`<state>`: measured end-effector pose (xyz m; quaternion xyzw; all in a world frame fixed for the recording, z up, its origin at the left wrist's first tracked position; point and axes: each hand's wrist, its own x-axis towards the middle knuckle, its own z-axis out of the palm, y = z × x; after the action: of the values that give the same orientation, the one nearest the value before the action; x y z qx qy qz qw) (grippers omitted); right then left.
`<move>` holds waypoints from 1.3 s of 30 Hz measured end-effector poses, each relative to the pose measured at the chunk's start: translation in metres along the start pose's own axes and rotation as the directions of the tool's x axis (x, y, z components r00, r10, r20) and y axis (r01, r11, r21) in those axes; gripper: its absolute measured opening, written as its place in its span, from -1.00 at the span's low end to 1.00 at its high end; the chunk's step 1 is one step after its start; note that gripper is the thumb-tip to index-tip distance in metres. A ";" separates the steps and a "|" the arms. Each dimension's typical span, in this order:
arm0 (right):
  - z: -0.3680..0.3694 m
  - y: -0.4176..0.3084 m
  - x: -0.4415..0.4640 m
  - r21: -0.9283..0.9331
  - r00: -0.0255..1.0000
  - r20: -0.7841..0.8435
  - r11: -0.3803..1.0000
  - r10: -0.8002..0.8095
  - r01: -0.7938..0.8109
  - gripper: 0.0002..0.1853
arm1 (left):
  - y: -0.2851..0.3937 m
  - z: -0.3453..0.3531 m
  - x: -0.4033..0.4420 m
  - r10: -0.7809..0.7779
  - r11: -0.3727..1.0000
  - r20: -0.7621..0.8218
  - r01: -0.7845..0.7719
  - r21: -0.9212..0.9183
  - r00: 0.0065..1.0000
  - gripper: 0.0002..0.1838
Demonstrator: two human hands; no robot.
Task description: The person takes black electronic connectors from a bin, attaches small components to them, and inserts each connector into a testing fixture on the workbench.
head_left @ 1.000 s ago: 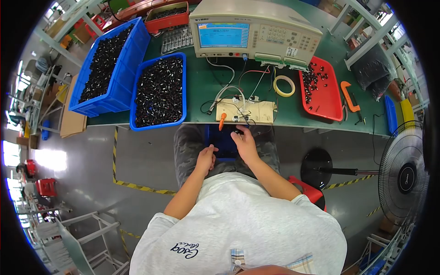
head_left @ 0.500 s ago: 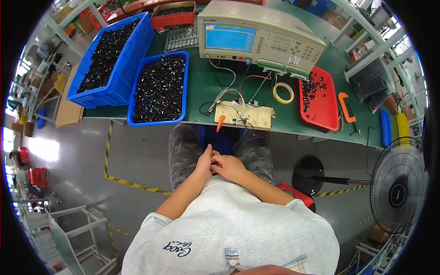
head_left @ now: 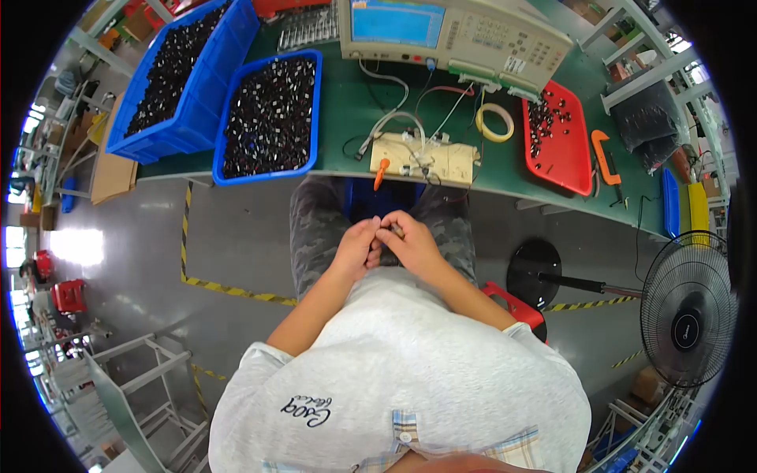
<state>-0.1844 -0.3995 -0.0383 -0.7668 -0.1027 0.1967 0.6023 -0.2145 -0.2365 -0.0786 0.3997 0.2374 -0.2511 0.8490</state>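
Note:
My left hand (head_left: 358,249) and my right hand (head_left: 412,245) meet over my lap, below the table's front edge. Their fingers are curled, with the fingertips touching. Something small and dark shows by the right fingers, too small to name; whatever the left fingers enclose is hidden. On the table beyond them lies a pale board (head_left: 441,160) with wires and an orange-handled piece (head_left: 382,173) at its front edge. A bench test meter (head_left: 473,43) with a lit screen stands behind it, joined by cables.
At the left, a shallow blue tray (head_left: 317,118) and a deep blue bin (head_left: 185,130) hold many small dark parts. A red tray (head_left: 569,162) with similar parts, a tape roll (head_left: 495,122) and an orange clamp (head_left: 603,158) lie right. A fan (head_left: 686,311) stands beside me.
Both hands have risen slightly toward the table, and their fingers have shifted from loosely clasped to fingertips together. The view has tilted down, so the table sits higher in it.

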 end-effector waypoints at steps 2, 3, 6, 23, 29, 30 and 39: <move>0.004 0.012 0.001 0.005 0.995 -0.037 0.996 -0.093 0.093 -0.72 | 0.004 0.005 -0.004 0.038 0.999 -0.015 -0.039 -0.038 0.999 -0.69; -0.001 0.006 -0.001 0.035 0.999 0.036 0.999 0.008 -0.010 -0.64 | 0.006 0.006 -0.006 0.066 0.996 -0.011 -0.066 -0.051 0.998 -0.69; -0.003 -0.001 -0.001 0.120 0.991 0.131 0.993 -0.006 -0.010 -0.58 | 0.011 0.008 -0.010 0.084 0.995 -0.033 -0.085 -0.045 0.996 -0.69; -0.012 -0.016 -0.009 -0.319 0.978 0.208 0.945 0.000 0.068 -0.52 | 0.000 0.003 -0.002 0.510 0.691 0.016 -0.421 0.588 0.860 -0.65; -0.006 0.023 0.030 0.434 0.985 0.030 0.886 0.171 -0.167 -0.70 | -0.002 -0.005 0.008 0.340 0.897 -0.070 -0.301 0.323 0.938 -0.59; -0.009 0.010 0.034 0.499 0.974 -0.014 0.846 0.224 -0.188 -0.76 | -0.003 -0.008 0.009 0.321 0.909 -0.090 -0.280 0.310 0.943 -0.58; 0.001 0.008 0.054 0.687 0.958 -0.156 0.723 0.240 -0.069 -0.79 | -0.032 -0.077 0.047 0.326 0.847 -0.242 -0.169 0.504 0.914 -0.52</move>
<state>-0.1370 -0.3791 -0.0558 -0.5194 0.1119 0.1788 0.8281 -0.2139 -0.2040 -0.1683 0.6572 0.2484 -0.1206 0.7013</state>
